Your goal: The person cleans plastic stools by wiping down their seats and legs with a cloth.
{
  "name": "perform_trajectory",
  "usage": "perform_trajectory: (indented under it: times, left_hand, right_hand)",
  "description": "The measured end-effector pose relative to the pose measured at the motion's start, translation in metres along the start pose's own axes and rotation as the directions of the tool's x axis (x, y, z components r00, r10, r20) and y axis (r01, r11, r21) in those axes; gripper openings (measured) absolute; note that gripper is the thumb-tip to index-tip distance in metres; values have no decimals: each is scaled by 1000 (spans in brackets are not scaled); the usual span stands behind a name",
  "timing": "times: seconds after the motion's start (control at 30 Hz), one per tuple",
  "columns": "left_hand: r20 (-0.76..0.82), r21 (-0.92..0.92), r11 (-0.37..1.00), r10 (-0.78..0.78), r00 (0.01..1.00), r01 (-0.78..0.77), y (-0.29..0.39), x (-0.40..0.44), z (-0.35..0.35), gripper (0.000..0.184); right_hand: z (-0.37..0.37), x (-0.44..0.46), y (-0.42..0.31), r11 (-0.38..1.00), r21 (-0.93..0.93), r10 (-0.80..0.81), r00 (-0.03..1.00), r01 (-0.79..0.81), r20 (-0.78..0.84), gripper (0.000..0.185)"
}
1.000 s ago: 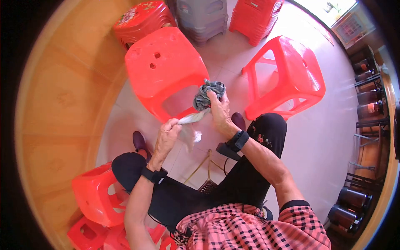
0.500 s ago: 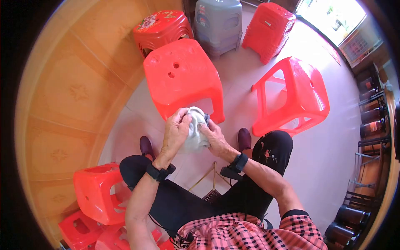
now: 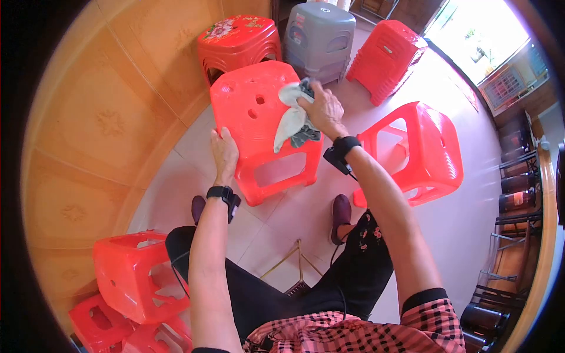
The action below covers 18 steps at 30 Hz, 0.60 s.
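Note:
A red plastic stool [image 3: 235, 115] with two holes in its seat stands in front of me. My left hand [image 3: 225, 154] rests against the near left edge of its seat, fingers apart and holding no cloth. My right hand [image 3: 325, 110] grips a cloth [image 3: 292, 122], pale on one part and dark grey-green on the other, at the right side of the seat. The cloth hangs loosely over that edge. Part of the right fingers is behind the cloth.
Another red stool [image 3: 432, 150] stands at the right. Behind are a flowered red stool [image 3: 238, 32], grey stacked stools [image 3: 321, 38] and stacked red stools [image 3: 385, 59]. More red stools [image 3: 132, 273] lie at lower left, beside an orange-brown wall [image 3: 109, 123]. Dark jars [image 3: 518, 202] line the right.
Both hands were together on the cloth. The left has let go and moved to the stool's left edge; the right has carried the cloth up and right to the seat, where it hangs looser.

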State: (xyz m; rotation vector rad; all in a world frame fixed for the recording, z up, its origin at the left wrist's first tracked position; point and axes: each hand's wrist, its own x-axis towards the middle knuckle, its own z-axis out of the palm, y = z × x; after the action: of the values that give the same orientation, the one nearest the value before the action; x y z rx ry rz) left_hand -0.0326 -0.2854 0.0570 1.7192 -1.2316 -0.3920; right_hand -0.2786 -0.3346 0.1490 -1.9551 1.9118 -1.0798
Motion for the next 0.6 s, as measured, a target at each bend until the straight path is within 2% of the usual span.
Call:
perform_trajectory:
  times: [0.03,0.1,0.17,0.23,0.33,0.43,0.57,0.6]
  left_hand:
    - [48,-159,983,-90,995,97,0,-2,0,46]
    - [20,-207,974,-92,996,94,-2,-3,3,45]
    - [-4,-272,959,-88,996,84,-2,-5,6,45]
    - [41,-418,894,-162,986,164,-1,-2,7,44]
    - [79,-404,907,-92,993,116,-7,-1,6,44]
    - [50,-396,909,-119,992,129,-16,-10,8,46]
    - [49,-335,936,-95,994,106,-20,-59,-22,47]
    - [110,-371,916,-123,986,155,-8,-73,-37,47]
  right_hand:
    - [8,1,3,998,-66,-21,999,22,26,43]
    - [19,0,5,979,-169,-110,993,115,40,43]
    - [21,-2,6,982,-173,-69,996,78,57,44]
    - [18,0,2,983,-178,-40,998,49,58,45]
    - [21,-20,-8,978,-194,-64,996,74,56,45]
    - [17,-52,-22,969,-143,-187,978,199,96,42]
    - [-10,-102,-31,976,-109,-166,968,188,186,42]
    - [-16,-117,-33,975,-91,-181,965,201,192,42]
